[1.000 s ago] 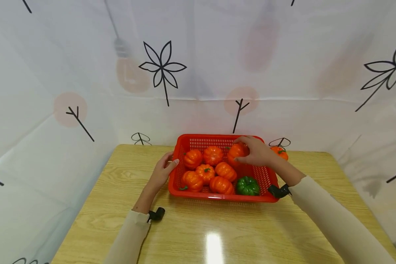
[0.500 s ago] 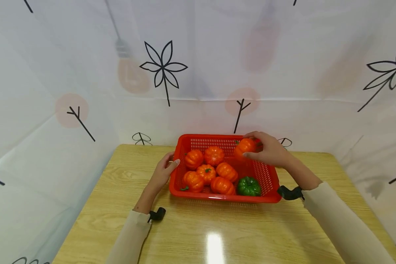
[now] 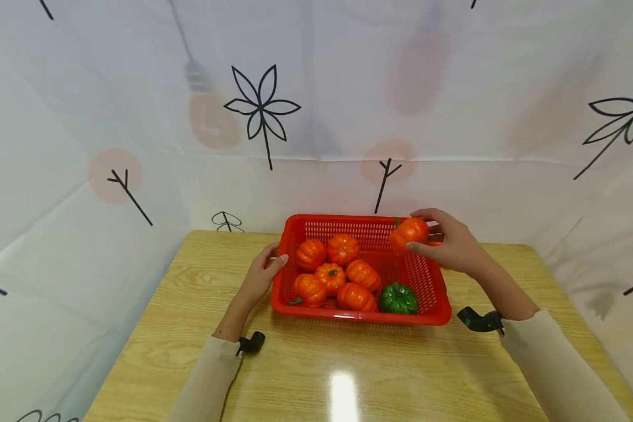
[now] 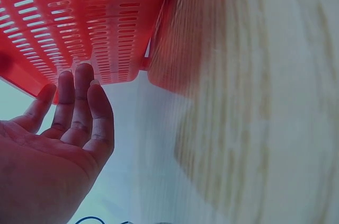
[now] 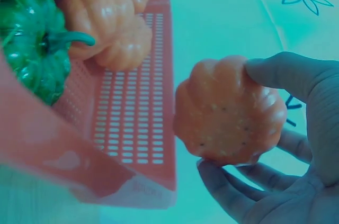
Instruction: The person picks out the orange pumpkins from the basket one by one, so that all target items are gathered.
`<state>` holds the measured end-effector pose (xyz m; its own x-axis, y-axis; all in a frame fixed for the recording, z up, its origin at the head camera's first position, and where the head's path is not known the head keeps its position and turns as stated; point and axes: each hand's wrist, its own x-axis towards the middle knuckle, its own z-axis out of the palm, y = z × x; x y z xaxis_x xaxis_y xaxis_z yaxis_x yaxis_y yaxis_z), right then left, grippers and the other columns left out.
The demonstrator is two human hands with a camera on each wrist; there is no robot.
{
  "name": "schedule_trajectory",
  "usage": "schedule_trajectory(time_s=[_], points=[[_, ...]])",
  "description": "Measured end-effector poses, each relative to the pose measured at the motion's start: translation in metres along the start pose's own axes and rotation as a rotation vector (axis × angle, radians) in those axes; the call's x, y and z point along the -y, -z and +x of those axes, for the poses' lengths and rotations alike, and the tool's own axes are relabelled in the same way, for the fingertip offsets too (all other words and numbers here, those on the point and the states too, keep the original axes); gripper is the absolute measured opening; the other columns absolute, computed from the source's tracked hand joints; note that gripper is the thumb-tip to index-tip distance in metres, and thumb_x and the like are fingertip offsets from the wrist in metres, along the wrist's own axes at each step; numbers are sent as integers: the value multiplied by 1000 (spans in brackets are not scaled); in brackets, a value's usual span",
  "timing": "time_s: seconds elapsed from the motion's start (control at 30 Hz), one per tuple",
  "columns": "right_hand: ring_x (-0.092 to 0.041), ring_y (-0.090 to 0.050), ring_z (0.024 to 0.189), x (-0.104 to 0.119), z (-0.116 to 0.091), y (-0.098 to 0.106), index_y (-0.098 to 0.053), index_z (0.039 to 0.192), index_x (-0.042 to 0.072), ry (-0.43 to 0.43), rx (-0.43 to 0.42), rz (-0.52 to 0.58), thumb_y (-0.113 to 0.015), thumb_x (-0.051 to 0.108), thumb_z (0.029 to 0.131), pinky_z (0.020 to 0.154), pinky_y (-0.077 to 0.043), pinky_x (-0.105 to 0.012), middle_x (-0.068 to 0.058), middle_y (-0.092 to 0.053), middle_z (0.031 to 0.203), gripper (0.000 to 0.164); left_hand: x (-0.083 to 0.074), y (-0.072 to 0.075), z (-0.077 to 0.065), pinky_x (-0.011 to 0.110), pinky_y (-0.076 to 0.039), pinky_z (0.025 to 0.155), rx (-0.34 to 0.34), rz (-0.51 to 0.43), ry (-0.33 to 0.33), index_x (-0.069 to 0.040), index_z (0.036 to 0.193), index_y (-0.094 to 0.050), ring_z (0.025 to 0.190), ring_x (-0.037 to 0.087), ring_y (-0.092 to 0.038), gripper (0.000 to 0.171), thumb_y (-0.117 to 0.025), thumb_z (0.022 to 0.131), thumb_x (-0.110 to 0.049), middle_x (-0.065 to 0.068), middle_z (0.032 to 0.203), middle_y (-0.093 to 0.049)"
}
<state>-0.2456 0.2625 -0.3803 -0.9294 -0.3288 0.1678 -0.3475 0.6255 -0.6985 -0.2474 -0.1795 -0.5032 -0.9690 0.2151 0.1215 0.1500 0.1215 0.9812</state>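
My left hand (image 3: 258,274) holds the left rim of the red plastic basket (image 3: 358,316). Its thumb lies over the rim, while in the left wrist view the fingers (image 4: 82,97) reach up along the outer wall. Above the basket's back right corner, my right hand (image 3: 456,243) grips a small orange pumpkin (image 3: 408,233) between thumb and fingers. The right wrist view shows that pumpkin's underside (image 5: 230,115), just outside the basket wall. Several orange pumpkins (image 3: 329,278) fill the basket's left and middle. A green pumpkin (image 3: 398,299) sits at its front right.
The basket stands on a wood-grain table (image 3: 295,363). Behind the right hand's fingers, part of another orange thing (image 3: 436,240) shows beyond the basket. A white patterned cloth (image 3: 316,117) hangs behind the table and along its sides.
My right hand has lifted the orange pumpkin from the basket's back and carried it right, toward the back right corner. The left hand stays on the rim.
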Motion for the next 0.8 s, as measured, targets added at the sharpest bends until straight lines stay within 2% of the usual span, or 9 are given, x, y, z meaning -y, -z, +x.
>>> schedule_trajectory(time_s=[0.13, 0.23, 0.27, 0.4, 0.5, 0.7, 0.8], points=[[-44, -67, 117, -3, -7, -1, -51, 149, 6, 24, -44, 23, -83, 23, 95, 91, -61, -33, -19, -58, 140, 65, 0, 0, 0, 31, -61, 87, -7, 5, 2, -11, 156, -48, 115, 38, -65, 51, -60, 110, -28, 23, 138, -58], [-44, -67, 116, -6, -12, -1, -51, 150, 6, 26, -78, 51, -83, 19, 94, 84, -56, -16, -19, -58, 138, 66, 0, 1, 0, 29, -61, 87, -9, 9, 7, -10, 157, -47, 114, 35, -65, 51, -59, 110, -27, 23, 139, -57], [-45, -66, 117, -7, -13, -1, -50, 150, 6, 25, -89, 61, -83, 18, 93, 83, -54, -14, -20, -58, 138, 67, 1, 1, -1, 29, -61, 87, -8, 8, 7, -9, 158, -47, 115, 34, -65, 51, -58, 111, -26, 23, 140, -57], [-48, -65, 117, -11, -19, -1, -50, 151, 6, 17, -131, 82, -82, 16, 94, 80, -53, -13, -22, -56, 140, 67, 0, 1, -1, 29, -60, 87, -11, 1, 3, -7, 158, -46, 116, 35, -64, 52, -58, 111, -25, 24, 141, -56], [-44, -65, 115, -13, -21, -1, -49, 151, 6, 22, -155, 91, -81, 15, 94, 79, -54, -13, -21, -55, 141, 66, 0, 1, -1, 29, -60, 88, -14, 1, 5, -8, 158, -46, 118, 38, -63, 52, -58, 110, -26, 23, 142, -57], [-9, -63, 109, -22, -29, -2, -47, 153, 5, 39, -230, 123, -80, 8, 95, 81, -54, -10, -15, -51, 144, 67, 1, 0, 0, 30, -60, 89, -13, 7, 7, -10, 156, -49, 117, 37, -64, 51, -60, 110, -29, 21, 140, -58], [0, -59, 110, -28, -33, -2, -46, 153, 2, 61, -276, 153, -78, 3, 94, 86, -52, -8, -14, -50, 145, 67, 1, -1, 0, 32, -61, 89, -15, 17, 2, -12, 155, -50, 115, 33, -65, 50, -60, 109, -30, 19, 139, -59]])
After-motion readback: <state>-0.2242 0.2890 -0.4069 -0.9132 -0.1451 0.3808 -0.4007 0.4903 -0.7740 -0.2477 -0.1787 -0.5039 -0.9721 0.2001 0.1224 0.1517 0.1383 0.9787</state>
